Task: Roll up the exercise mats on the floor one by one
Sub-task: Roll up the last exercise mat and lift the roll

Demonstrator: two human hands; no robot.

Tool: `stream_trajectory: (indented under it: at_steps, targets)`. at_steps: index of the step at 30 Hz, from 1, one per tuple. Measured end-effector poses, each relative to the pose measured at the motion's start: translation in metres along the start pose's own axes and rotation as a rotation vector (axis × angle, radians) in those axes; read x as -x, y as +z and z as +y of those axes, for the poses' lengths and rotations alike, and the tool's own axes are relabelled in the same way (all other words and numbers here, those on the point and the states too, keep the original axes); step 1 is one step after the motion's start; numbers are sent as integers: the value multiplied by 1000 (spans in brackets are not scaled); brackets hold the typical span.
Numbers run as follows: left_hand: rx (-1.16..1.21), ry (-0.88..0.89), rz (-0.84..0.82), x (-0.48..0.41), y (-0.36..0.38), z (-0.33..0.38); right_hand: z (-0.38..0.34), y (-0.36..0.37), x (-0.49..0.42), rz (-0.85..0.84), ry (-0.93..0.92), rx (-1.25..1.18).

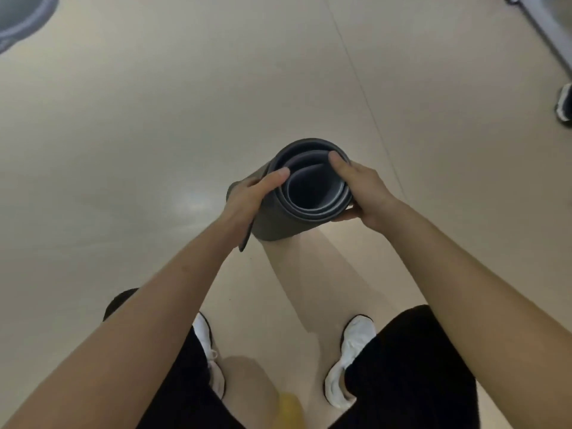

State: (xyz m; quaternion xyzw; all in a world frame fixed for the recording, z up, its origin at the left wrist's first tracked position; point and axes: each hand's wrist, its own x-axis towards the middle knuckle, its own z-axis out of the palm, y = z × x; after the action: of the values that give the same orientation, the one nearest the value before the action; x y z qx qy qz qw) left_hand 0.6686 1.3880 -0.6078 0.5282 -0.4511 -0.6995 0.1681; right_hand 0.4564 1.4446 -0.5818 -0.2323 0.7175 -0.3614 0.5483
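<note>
head view looks down the open end of a dark grey rolled mat, held up between both hands above the middle of the pale floor. its coils show as loose rings round a dark hollow core. the roll points down and away, so its far end is hidden and i cannot tell whether it touches the floor.

the left hand grips the roll's left side, its thumb hooked over the rim and its fingers curled round the outside. the mat's loose outer edge sticks out just below that wrist. the right hand grips the right side the same way: thumb pressed on the rim, fingers wrapped underneath.

below the arms, near the floor's bottom edge, are black shorts and two white shoes standing apart. a blurred yellow shape sits at the bottom edge between them. a round grey object lies in the top left corner, a metal frame crosses the top right corner, and a black-and-white shoe shows at the right edge. a thin seam runs across the floor from the top towards the mat.
</note>
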Motion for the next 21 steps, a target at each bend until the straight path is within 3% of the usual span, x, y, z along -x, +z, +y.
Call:
stream_trajectory:
  at_steps: [4, 12, 18, 21]
  targets:
    - [78, -74, 26, -18, -1, -30, -8, 5, 17, 21, 90, -140]
    - [99, -170, 86, 66, 10, 29, -5, 25, 90, 155, 170, -320]
    - [66, -258, 70, 112, 8, 4, 16, 15, 123, 123, 226, -232]
    - [-9, -326, 84, 123, 17, -12, 27, 4, 118, 127, 223, -70]
